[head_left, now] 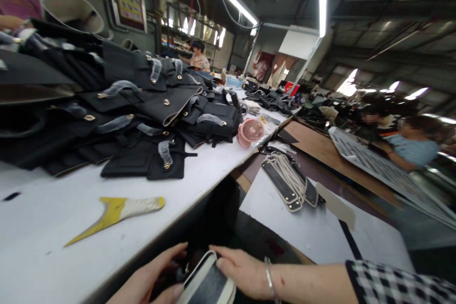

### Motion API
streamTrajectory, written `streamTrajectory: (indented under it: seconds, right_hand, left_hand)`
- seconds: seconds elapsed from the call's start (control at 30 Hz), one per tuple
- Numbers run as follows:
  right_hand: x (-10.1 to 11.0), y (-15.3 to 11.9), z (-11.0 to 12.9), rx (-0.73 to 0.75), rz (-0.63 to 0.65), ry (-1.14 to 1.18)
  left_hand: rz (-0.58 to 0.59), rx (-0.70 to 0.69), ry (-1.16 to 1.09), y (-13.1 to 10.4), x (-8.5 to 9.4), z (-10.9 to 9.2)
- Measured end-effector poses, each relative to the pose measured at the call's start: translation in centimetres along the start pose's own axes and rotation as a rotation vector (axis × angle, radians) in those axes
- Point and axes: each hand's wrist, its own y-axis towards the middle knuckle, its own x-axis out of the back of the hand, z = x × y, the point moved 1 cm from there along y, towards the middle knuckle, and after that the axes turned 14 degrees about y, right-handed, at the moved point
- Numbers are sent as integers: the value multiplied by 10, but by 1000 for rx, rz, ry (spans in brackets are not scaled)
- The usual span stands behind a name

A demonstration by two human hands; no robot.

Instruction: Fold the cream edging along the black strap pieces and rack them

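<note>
At the bottom centre I hold a dark strap piece with cream edging point(206, 285); its lower part runs out of the picture. My right hand point(242, 266) grips its upper right edge, thumb on the face and fingers behind. On the other side my left hand point(153, 273) curls around it, with the thumb against its left edge. A small metal fitting point(186, 268) shows between the hands. Several similar dark straps with cream edges and rivets point(288, 180) lie stacked on the side table to the right.
Black bags with wrapped handles point(142, 109) are heaped on the white table point(199, 171). A yellow-and-white pointed tool point(114, 213) lies nearer me, and a pink fan point(250, 131) stands at the edge. A dark gap separates the tables. Other people sit at the back and right.
</note>
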Motion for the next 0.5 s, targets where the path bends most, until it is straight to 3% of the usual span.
streamTrajectory:
  seconds: [0.1,0.2,0.5]
  right_hand:
    - [6,1,-10,24,71,86]
    - [10,7,-18,44,130,197]
    - [8,10,-24,134,113,194]
  left_hand:
    - [-60,78,-21,-30,14,-25]
    - [-121,104,-67,-51,23,-36]
    - [-316,250,-244,-107,10,-10]
